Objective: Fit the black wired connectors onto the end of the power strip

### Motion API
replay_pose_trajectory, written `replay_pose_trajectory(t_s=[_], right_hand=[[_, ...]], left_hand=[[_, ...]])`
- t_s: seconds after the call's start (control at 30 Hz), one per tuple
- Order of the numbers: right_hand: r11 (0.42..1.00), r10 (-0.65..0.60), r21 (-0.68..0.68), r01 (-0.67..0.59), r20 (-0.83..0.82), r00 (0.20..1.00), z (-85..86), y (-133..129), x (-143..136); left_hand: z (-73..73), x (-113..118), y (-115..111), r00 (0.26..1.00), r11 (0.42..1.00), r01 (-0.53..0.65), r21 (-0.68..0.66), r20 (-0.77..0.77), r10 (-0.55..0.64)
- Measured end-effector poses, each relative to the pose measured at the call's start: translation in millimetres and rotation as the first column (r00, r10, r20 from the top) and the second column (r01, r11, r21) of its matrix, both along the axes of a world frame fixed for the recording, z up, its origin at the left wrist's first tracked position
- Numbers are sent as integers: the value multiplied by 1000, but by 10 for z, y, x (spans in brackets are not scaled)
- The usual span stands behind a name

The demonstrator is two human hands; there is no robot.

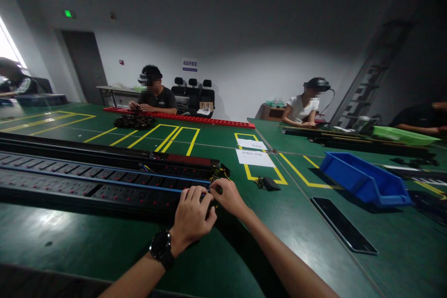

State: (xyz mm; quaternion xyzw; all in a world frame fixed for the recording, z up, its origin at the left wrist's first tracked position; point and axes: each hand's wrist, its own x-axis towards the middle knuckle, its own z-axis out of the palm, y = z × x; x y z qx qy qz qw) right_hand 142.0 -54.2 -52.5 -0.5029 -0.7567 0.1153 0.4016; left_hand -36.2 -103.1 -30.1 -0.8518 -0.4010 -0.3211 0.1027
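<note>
Several long black power strips (132, 194) with rows of sockets and small red parts lie side by side at the left, with blue edging along them. My left hand (193, 214), a dark watch on its wrist, has its fingers curled over the right end of the nearest strip. Close against it, my right hand (226, 195) is closed in a pinch at the same end; whatever sits between its fingertips is hidden. Thin yellow and black wires (223, 171) stick out just beyond my fingers.
A blue bin (365, 180) and a dark phone-like slab (344, 224) lie to the right. Paper sheets (255, 158) and a small black part with wires (270, 184) are ahead. A red slotted rail (195, 118) lies farther off. Co-workers sit across the green table (279, 223).
</note>
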Motion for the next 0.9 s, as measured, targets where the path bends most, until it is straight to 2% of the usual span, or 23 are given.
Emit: replay_pose_trajectory(t_s=[0.23, 0.47, 0.73, 0.83, 0.9], right_hand=[[988, -122, -99, 119, -20, 992, -15, -24, -27], [998, -61, 1, 61, 41, 997, -71, -2, 2], [996, -90, -28, 90, -4, 996, -159, 30, -82], [996, -85, 8, 86, -49, 995, -133, 12, -83], [999, -47, 19, 50, -139, 989, -92, -12, -61]], left_hand=[[-8, 10, 8, 1000, 1000, 0, 13, 1, 0], [-12, 12, 15, 1000, 1000, -11, 29, -11, 11], [7, 13, 19, 1000, 998, -11, 59, -9, 12], [14, 8, 21, 1000, 999, -7, 47, -3, 7], [18, 3, 20, 1000, 999, 0, 41, 6, -1]])
